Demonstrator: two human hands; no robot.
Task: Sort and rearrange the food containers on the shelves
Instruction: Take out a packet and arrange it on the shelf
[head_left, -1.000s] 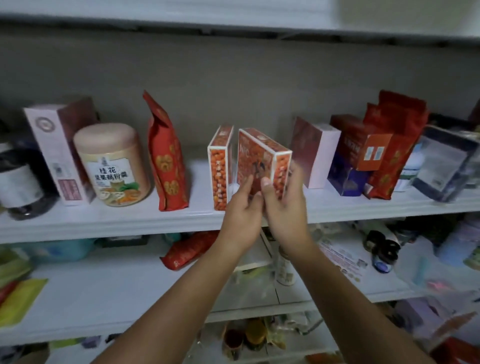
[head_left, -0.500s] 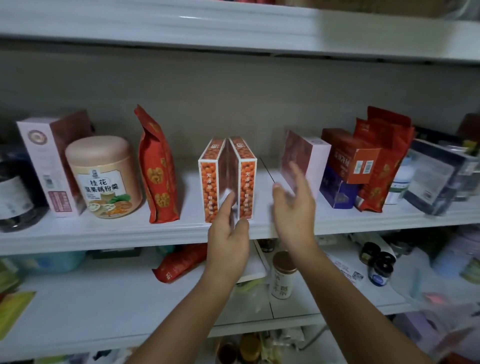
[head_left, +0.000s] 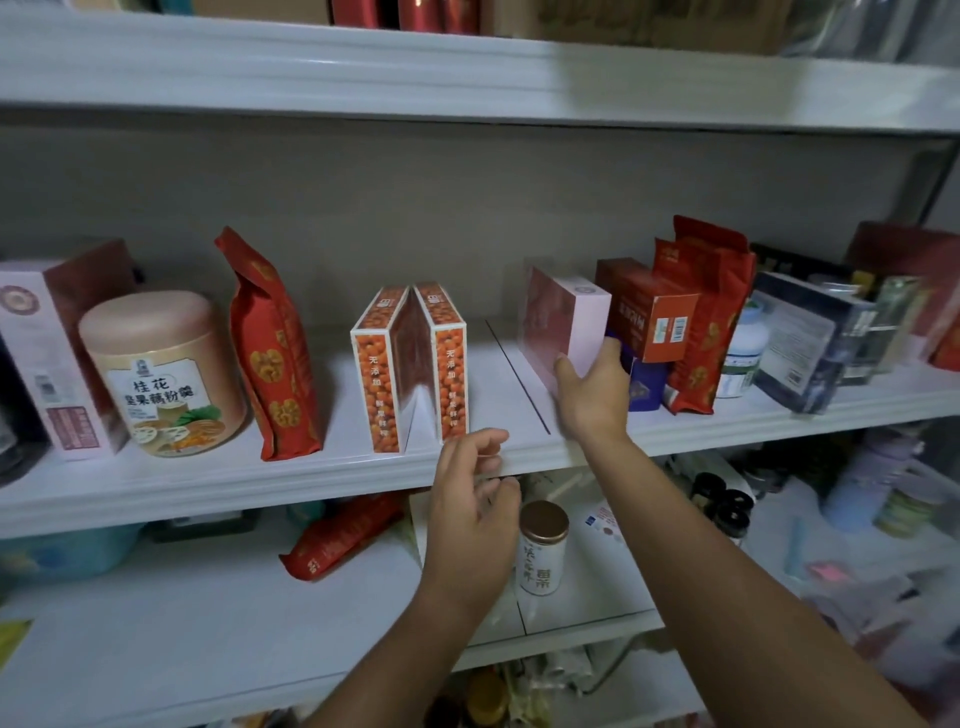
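**Q:** What has changed on the shelf (head_left: 208, 467)?

**Operator:** From my remote seat I read it thus: a second ago both hands carried one of the orange boxes (head_left: 382, 374); half a second ago it stood upright beside its twin, both hands coming away; now the pair stands at mid-shelf, tops touching, bases slightly apart, with no hand on either.

**Q:** And the hands?

**Operator:** Well apart. The left hand (head_left: 475, 512) has dropped to the shelf's front lip, fingers loosely curled round nothing. The right hand (head_left: 592, 387) has crossed to the pink box (head_left: 563, 322); the thumb lies on its near left face and the fingers wrap behind its lower right edge, so I call that a grip.

**Q:** Where does the pink box sit?

**Operator:** On the same shelf, to the right of the orange pair, with bare board between them; it is turned off square to the shelf edge; the red box (head_left: 647, 317) is just beside it on the right, though I cannot tell whether they touch.

**Q:** What does this mean for the task?

**Operator:** I judge the orange pair settled and the pink box the next item in hand; it will probably be slid left into the gap or squared up, but I cannot know which. The risk I see is the fingers nudging the red box close behind them. The jar (head_left: 161, 374) and pouch (head_left: 272, 348) further left stand where they did.
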